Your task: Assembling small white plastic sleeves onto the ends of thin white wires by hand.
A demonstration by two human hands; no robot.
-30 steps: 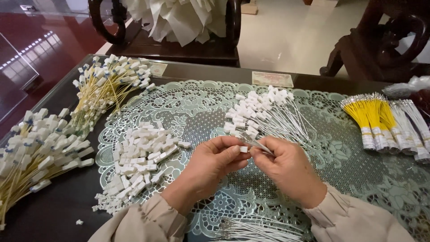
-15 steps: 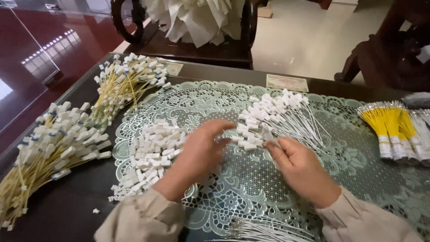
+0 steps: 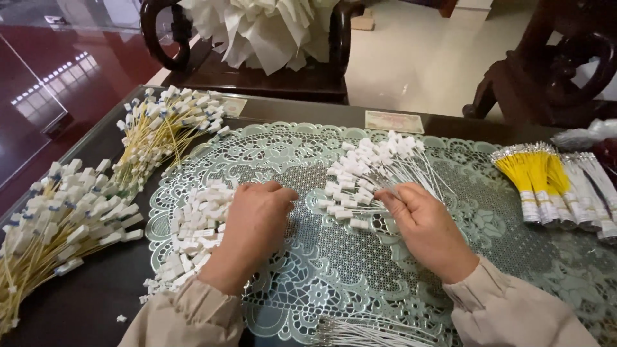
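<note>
Mid-bench, the left hand (image 3: 254, 222) rests curled on the loose white caps (image 3: 193, 234); right hand (image 3: 421, 225) fingers pinch a white-tipped wire (image 3: 360, 193), ready for capping.

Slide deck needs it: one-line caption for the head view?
Left hand rests on loose small white plastic caps; right hand touches white-capped thin white cables on pale green lace mat.

Head view, steeply down, close
</note>
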